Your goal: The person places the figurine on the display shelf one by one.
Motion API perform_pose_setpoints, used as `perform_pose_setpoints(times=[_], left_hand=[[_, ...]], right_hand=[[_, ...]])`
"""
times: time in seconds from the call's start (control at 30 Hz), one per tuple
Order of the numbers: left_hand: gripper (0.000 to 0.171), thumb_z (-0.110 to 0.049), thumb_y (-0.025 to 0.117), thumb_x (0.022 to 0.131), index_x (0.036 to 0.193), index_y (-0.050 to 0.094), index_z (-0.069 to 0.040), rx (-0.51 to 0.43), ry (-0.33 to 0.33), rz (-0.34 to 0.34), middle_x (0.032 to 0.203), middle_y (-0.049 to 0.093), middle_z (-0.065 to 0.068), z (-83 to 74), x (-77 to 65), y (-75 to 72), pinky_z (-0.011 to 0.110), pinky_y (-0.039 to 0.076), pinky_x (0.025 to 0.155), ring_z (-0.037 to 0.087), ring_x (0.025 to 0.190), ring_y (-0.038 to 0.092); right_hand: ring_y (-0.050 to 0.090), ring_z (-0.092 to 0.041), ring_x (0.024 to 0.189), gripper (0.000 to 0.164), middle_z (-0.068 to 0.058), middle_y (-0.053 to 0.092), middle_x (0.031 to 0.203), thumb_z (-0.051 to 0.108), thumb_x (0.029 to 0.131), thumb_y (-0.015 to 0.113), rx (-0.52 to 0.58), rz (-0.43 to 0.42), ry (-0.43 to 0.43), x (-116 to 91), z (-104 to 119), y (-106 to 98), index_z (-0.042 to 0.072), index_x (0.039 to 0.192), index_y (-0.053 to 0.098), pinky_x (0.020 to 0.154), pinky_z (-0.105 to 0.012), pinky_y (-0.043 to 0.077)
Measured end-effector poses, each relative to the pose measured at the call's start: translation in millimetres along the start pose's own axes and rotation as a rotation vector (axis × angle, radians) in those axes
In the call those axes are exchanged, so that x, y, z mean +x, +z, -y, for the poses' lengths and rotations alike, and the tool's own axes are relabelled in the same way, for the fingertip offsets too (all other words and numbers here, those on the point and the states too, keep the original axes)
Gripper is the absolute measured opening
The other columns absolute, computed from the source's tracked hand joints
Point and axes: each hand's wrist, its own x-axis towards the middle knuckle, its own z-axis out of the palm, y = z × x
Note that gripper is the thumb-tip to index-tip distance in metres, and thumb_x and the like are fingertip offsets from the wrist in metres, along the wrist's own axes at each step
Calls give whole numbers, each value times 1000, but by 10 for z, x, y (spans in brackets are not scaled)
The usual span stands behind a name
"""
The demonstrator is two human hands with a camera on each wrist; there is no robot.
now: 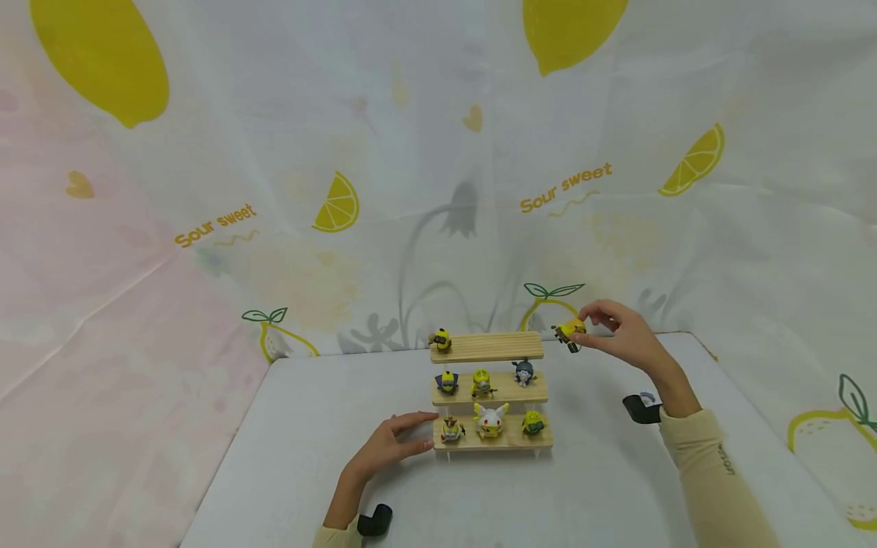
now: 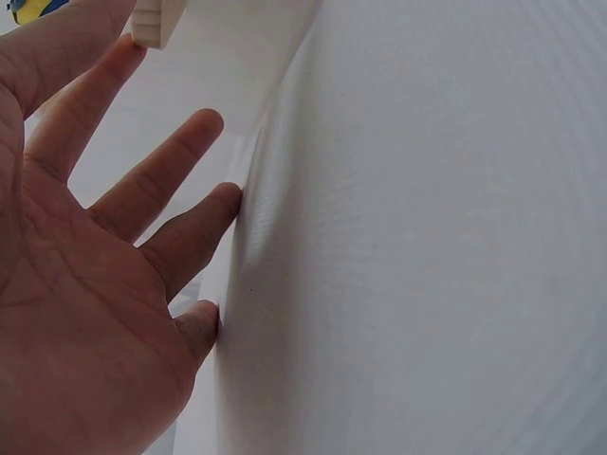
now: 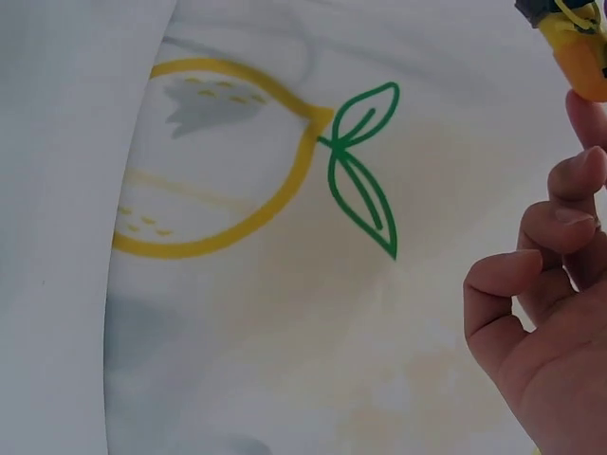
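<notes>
A three-tier wooden display stand (image 1: 488,347) with clear supports holds several small toy figurines. My right hand (image 1: 620,335) is raised to the right of the top tier and pinches a yellow-orange figurine (image 1: 571,329) between thumb and fingertips. In the right wrist view the held figurine (image 3: 580,62) shows at the upper right corner, and the other fingers of the hand (image 3: 560,275) are bent without touching it. My left hand (image 1: 387,447) is at the left end of the bottom tier, fingers extended. In the left wrist view a fingertip touches the wooden board (image 2: 156,21).
On the top tier, a yellow figurine (image 1: 441,340) stands at the left end. The middle tier bears a caped figurine (image 1: 447,382), a yellow one (image 1: 482,382) and a grey one (image 1: 524,372). A white-eared figurine (image 1: 490,420) stands mid-bottom. Behind the white table (image 1: 294,426) hangs a lemon-print cloth (image 1: 411,152).
</notes>
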Motion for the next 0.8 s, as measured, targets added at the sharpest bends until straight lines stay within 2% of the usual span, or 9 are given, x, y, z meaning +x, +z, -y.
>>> perform_pose_setpoints(times=[0.13,0.27,0.43,0.6,0.8], left_hand=[[48,-31,74,90,136,62,-20,4,6,1,138,58,-4,-1,-3,-3,71,-2,109,28,137,42],[48,-28,74,90,135,62,-18,-1,2,-1,137,58,-2,-7,-4,-1,70,-2,109,28,137,42],[47,-21,76,89,134,63,-16,-23,-4,-12,136,59,-1,-28,-2,6,70,-1,110,29,136,42],[47,-20,76,89,134,63,-15,-28,0,-12,136,59,1,-33,-3,10,71,-1,109,30,136,42],[46,-25,76,89,134,64,-20,-5,0,-10,136,59,-2,0,-2,2,69,5,111,26,136,43]], right_hand=[[45,-16,89,32,-7,58,102,14,85,80,62,13,9,124,86,73,5,112,65,79,-20,40],[46,-18,88,31,-6,58,101,16,86,79,113,32,-18,244,169,151,6,112,66,78,-26,41],[45,-20,87,29,-8,56,98,12,86,79,84,52,-53,401,262,267,5,111,66,75,-29,39],[45,-23,88,28,-16,57,101,6,85,78,69,89,-76,540,398,370,1,109,65,78,-31,39],[44,-27,84,27,-6,53,92,17,82,83,84,149,-149,695,510,481,9,103,67,73,-34,36]])
